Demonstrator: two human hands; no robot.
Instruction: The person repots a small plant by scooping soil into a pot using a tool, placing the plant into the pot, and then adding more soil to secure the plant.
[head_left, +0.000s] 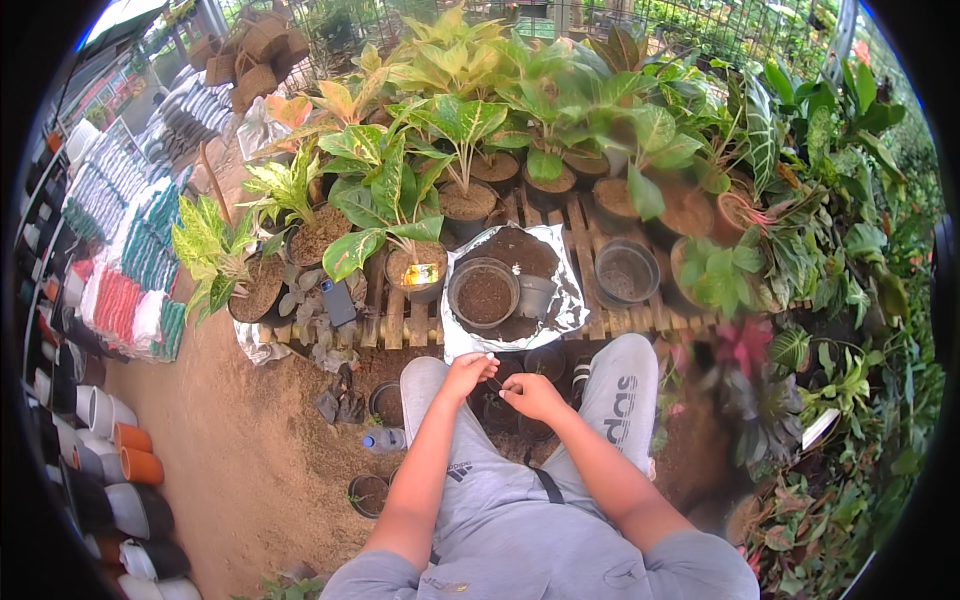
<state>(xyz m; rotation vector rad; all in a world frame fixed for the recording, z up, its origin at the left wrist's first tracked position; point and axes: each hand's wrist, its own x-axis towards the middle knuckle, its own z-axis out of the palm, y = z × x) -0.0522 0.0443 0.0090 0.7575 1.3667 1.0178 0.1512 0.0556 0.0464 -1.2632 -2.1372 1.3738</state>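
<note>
Both my hands are close together over my lap, just in front of the slatted bench. My left hand (471, 375) has its fingertips pinched together near a tiny pale thing; a thin dark strand, too small to name, seems to run from it towards my right hand (531, 395), whose thumb and finger are pinched too. Beyond them lies an open silver plastic bag (574, 319) of dark soil (517, 247). On that soil stand a black plastic pot (484, 293) partly filled with soil and a small grey pot (536, 296) tipped on its side.
Potted aglaonema plants (390, 202) crowd the bamboo bench (394, 330). An empty black pot (627, 271) stands right of the bag, a phone (338, 302) lies left. Below are a plastic bottle (384, 440) and small pots (369, 495). Stacked pots (141, 465) line the left; foliage (847, 405) fills the right.
</note>
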